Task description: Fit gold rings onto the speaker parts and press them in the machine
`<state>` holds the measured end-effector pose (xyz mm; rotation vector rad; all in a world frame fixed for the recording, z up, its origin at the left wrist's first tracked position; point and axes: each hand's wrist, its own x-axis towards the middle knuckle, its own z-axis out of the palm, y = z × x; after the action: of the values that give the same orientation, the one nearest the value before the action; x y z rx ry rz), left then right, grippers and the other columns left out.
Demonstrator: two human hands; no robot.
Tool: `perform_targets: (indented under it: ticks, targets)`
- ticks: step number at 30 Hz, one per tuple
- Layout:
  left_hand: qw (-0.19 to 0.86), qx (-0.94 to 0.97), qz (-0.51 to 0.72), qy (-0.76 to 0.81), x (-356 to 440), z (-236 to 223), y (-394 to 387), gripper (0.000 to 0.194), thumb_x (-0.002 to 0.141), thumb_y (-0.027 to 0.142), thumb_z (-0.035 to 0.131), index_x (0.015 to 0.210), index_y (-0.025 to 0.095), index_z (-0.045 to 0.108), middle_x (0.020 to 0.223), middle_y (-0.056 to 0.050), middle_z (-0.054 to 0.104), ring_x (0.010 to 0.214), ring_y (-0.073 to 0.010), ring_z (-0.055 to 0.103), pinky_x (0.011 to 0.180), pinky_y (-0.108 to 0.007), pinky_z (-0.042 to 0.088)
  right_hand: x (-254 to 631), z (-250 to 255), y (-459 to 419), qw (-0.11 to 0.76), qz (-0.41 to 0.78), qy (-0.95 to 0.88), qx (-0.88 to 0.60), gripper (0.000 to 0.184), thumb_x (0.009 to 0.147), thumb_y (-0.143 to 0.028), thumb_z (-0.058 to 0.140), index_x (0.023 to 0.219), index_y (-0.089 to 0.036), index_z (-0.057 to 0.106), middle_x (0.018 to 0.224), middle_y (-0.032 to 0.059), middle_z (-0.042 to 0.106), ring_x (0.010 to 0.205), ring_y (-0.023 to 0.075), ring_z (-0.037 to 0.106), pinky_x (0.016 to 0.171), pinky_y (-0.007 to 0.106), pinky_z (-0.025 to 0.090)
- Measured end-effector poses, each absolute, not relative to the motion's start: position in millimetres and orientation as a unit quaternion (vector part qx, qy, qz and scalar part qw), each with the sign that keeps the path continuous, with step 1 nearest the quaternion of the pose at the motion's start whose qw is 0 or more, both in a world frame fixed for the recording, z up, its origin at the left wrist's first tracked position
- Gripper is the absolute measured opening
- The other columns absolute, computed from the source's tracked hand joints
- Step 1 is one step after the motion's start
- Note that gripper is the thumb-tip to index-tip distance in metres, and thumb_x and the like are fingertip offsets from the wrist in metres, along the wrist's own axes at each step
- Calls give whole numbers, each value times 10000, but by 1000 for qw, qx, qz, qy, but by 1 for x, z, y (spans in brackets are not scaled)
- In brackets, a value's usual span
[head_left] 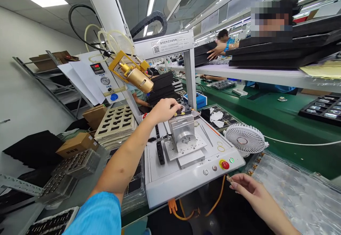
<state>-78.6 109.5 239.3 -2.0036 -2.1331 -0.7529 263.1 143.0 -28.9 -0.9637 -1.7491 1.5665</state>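
My left hand [165,110] reaches over the black fixture [186,110] on top of a metal block [183,130]. Its fingers are closed at the fixture's left side, and what lies between them is too small to make out. In front of the machine's front panel [191,180], my right hand [250,189] pinches a small gold-coloured part [229,179] between thumb and forefinger. Above the fixture hangs a gold cylindrical machine head [139,80], tilted in this view. Tweezers [206,135] and two thin yellow rings [221,146] lie on the white machine bed.
A white fan [245,139] stands right of the machine, beside a clear plastic tray [298,189]. A red stop button [225,164] sits on the front panel. Stacked pale trays [115,123] stand left. Across the bench, a person's hand [217,50] touches black foam trays [279,47].
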Motion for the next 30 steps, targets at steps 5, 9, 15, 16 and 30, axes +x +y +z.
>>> perform_targets:
  ticks: [5,9,15,16,30]
  targets:
    - [95,-683,-197,-697,-80,242,105,266,964,334,515,879,208,733,911,-73,799,810,-245,710,747,-344,522,265,-24,139,293,591,-659,-361,451,746,-648,777,856,-212,753,906,104,767,868,308,727,831,383,615]
    - [78,-707,-193,-676,-77,228,100,321,1016,374,447,965,214,721,1033,-83,794,975,-270,731,890,-390,548,269,-29,140,302,591,-652,-367,438,728,-629,800,845,-211,746,894,103,767,871,315,731,826,390,621]
    - [124,-730,-209,-639,-78,197,90,756,794,677,740,1332,161,613,1535,-189,559,1457,-383,481,1229,-513,365,269,-51,153,323,601,-629,-373,638,732,-570,806,1222,-191,653,1004,119,770,934,311,737,843,406,614]
    - [124,-729,-212,-639,-80,195,90,767,791,682,741,1339,161,612,1551,-190,543,1466,-385,470,1239,-519,353,267,-54,157,321,589,-639,-376,746,747,-565,786,1355,-186,577,1005,106,766,915,299,738,830,404,609]
    - [31,-686,-514,-514,-23,107,-17,245,941,456,679,1095,266,696,1160,-108,755,1233,-316,652,1089,-543,499,251,-74,154,182,346,-817,-423,868,889,-443,506,1649,-152,207,951,68,747,788,296,710,732,396,506]
